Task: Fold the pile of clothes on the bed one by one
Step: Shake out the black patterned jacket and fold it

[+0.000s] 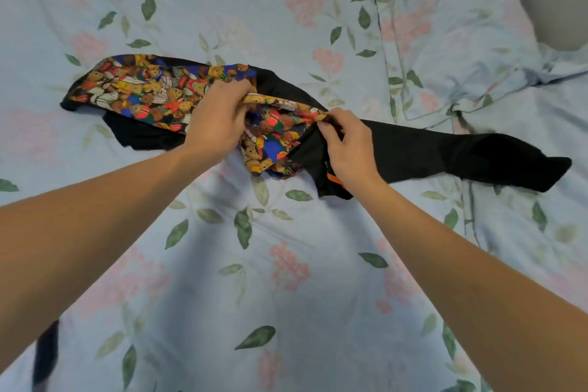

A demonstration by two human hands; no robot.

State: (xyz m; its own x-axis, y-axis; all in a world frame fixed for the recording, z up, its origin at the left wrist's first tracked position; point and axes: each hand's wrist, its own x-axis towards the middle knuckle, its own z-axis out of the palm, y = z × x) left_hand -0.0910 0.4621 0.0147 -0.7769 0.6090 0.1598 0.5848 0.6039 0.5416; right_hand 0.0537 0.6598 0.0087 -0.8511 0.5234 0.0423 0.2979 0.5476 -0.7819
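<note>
A black garment [413,149] with a bright teddy-bear print panel [136,92] lies crumpled across the bed [286,264], on its floral sheet, and serves as the landmark here. At its left end, the printed panel is spread face up with a black edge tucked beneath it. Toward the garment's middle, the left hand [216,118] grasps a rolled edge of the printed cloth, fingers curled over it, apparently lifting that edge so the layers can be separated. Just right of it, the right hand [346,146] pinches the same edge where the print meets the black fabric, thumb and fingertips closed on it; the 2 hands together seem to be pulling the seam taut to find the garment's shape before any fold. Under the right wrist, an orange tag or trim [334,180] shows on the black cloth. Further right, 1 long black part trails out flat toward the garment's far end. Beyond that end, up and to the right, a pillow [451,29] in matching floral cloth rests. Folding looks barely begun.
</note>
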